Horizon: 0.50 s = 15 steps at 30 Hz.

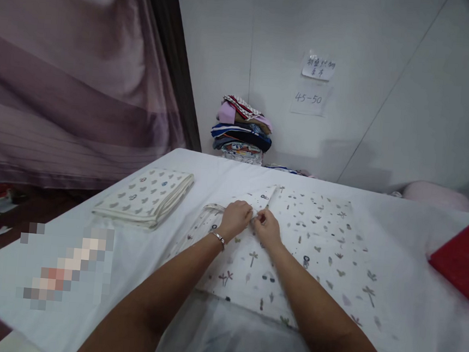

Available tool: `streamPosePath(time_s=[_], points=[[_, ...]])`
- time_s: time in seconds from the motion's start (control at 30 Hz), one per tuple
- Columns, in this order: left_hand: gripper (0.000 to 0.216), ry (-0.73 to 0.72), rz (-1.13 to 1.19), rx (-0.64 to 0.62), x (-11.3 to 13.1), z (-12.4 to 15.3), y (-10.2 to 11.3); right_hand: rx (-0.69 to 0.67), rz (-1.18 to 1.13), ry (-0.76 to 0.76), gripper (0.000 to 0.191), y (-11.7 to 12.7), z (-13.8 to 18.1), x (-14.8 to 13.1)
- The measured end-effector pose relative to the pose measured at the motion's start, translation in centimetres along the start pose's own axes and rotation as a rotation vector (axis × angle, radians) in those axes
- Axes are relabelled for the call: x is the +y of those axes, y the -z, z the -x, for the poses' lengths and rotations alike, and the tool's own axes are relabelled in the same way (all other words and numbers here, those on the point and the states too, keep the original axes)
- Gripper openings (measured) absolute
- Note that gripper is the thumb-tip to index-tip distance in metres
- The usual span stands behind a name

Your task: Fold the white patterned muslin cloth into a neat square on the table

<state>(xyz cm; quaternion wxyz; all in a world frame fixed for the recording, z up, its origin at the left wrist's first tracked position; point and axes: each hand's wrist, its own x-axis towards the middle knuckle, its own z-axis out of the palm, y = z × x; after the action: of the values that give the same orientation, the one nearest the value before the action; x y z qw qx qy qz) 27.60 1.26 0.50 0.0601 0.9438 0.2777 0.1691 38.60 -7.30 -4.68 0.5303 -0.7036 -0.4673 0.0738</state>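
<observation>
A white cloth (pixel 327 244) printed with small palm trees and other motifs lies spread in front of me, its left part folded over. My left hand (pixel 237 219) is closed on the cloth near its middle, a bracelet around the wrist. Close beside it, my right hand (pixel 267 228) pinches the same cloth between thumb and fingers. Between the two hands the fabric is lifted and creased. The exact fold under my fingers is too small to make out.
A folded patterned cloth (pixel 146 195) lies to the left on the white table (pixel 402 234). At the right edge is a red object (pixel 465 259). Folded fabrics (pixel 242 127) are stacked behind the table by the wall. A curtain (pixel 75 63) hangs at left.
</observation>
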Motion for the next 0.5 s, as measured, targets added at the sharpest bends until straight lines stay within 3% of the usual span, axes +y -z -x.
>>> streamPosePath(time_s=[0.13,0.33,0.5], points=[[0.021,0.036,0.002,-0.009,0.1,0.0,0.2,0.005,0.03,-0.109,0.018,-0.1,0.2,-0.6],[0.021,0.087,0.022,-0.009,0.6,-0.1,0.4,-0.08,0.101,-0.127,0.017,-0.2,0.2,-0.9],[0.021,0.112,0.025,-0.046,1.0,-0.1,0.6,-0.029,-0.006,-0.166,0.012,-0.8,0.0,-0.4]])
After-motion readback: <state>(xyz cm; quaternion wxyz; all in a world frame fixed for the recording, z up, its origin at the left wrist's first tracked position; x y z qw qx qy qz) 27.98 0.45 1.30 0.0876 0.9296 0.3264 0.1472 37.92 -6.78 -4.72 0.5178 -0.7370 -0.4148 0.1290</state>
